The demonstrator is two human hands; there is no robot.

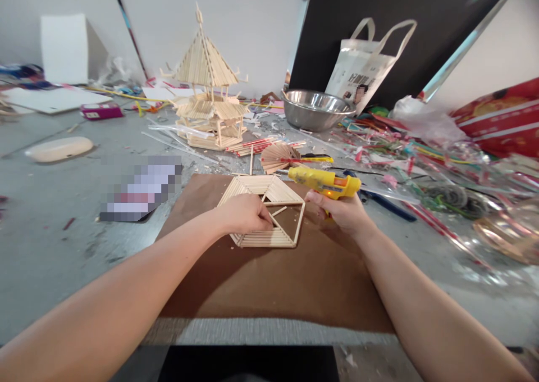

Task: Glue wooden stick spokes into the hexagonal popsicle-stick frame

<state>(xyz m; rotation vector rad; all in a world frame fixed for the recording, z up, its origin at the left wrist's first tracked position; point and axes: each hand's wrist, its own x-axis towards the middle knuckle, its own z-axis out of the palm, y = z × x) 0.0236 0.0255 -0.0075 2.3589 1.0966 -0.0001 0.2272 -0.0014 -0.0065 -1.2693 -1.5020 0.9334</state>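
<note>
A six-sided frame of thin wooden sticks point(269, 239) lies flat on a brown sheet point(269, 292). Rows of sticks fill most of its sections, while the right-hand section shows bare brown with one short loose-looking stick point(279, 210) across it. My left hand point(248, 210) is closed over the frame's left and middle part, fingertips pointing down near its centre; whatever they pinch is hidden. Just right of the frame, my right hand point(343, 210) grips a yellow hot glue gun point(324, 181), its nozzle pointing left above the frame's far right edge.
Behind the sheet stands a stick-built pagoda model point(208, 90). A metal bowl point(318, 110), a folded-paper fan point(278, 157) and blue-handled pliers point(387, 203) lie beyond and right. Plastic scraps and wire point(450, 196) clutter the right side. A blurred-out phone-like object point(143, 188) and white oblong case point(61, 149) lie left.
</note>
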